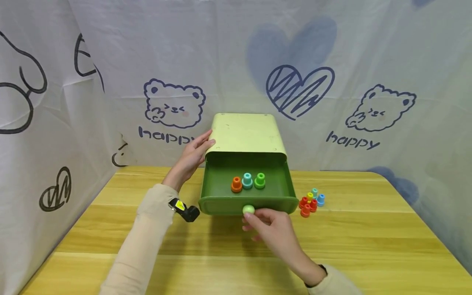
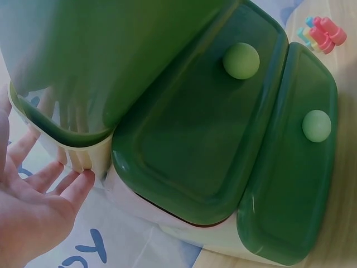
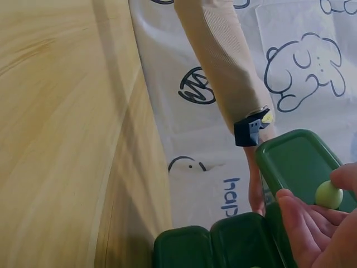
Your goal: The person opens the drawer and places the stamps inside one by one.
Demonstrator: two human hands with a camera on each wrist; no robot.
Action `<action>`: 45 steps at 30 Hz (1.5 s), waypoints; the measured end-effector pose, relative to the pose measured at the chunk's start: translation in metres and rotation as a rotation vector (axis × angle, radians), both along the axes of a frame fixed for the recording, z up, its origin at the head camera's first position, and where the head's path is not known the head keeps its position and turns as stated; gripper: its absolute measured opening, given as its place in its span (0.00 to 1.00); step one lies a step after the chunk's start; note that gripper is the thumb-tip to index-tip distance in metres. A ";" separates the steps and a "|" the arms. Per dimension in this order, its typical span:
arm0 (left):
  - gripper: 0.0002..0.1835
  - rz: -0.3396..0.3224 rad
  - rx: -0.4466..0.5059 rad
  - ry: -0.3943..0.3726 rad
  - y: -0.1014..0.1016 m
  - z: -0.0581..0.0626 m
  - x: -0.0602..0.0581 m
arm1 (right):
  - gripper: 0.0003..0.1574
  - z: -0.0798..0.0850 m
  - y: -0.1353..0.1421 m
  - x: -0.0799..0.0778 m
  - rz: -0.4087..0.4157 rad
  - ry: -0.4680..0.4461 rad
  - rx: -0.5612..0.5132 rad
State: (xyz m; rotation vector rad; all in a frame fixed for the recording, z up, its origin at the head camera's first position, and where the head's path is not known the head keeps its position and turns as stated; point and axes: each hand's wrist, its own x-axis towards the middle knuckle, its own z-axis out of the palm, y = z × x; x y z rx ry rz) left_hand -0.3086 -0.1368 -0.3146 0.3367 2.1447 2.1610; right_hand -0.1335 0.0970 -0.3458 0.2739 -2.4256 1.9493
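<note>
A small cabinet (image 1: pixel 245 133) with a pale yellow top has its green upper drawer (image 1: pixel 221 205) pulled out. On the drawer floor stand an orange peg (image 1: pixel 236 185), a light blue peg (image 1: pixel 247 181) and a green peg (image 1: pixel 259 181). My right hand (image 1: pixel 277 233) pinches the drawer's round pale green knob (image 3: pixel 329 195) between thumb and fingers. Against the cabinet's left side rests my left hand (image 1: pixel 189 159), its fingers extended along the wall. Two lower green drawers, a middle one (image 2: pixel 184 151) and a bottom one (image 2: pixel 284 178), sit pushed in.
Several loose pegs (image 1: pixel 305 210), in red, yellow and blue, are grouped on the wooden table (image 1: pixel 354 241) right of the cabinet. A white cloth (image 1: pixel 236 53) printed with bears and hearts hangs behind, and more cloth covers the left side.
</note>
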 end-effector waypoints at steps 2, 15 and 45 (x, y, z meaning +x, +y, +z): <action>0.32 0.002 -0.002 -0.002 0.000 0.001 0.000 | 0.13 0.001 -0.001 0.000 -0.021 0.005 -0.013; 0.32 0.014 -0.012 -0.022 0.000 0.004 0.004 | 0.16 0.014 -0.010 -0.012 -0.046 0.046 -0.083; 0.32 0.016 -0.028 0.009 -0.001 0.002 0.003 | 0.18 0.012 -0.012 -0.067 -0.027 0.098 -0.067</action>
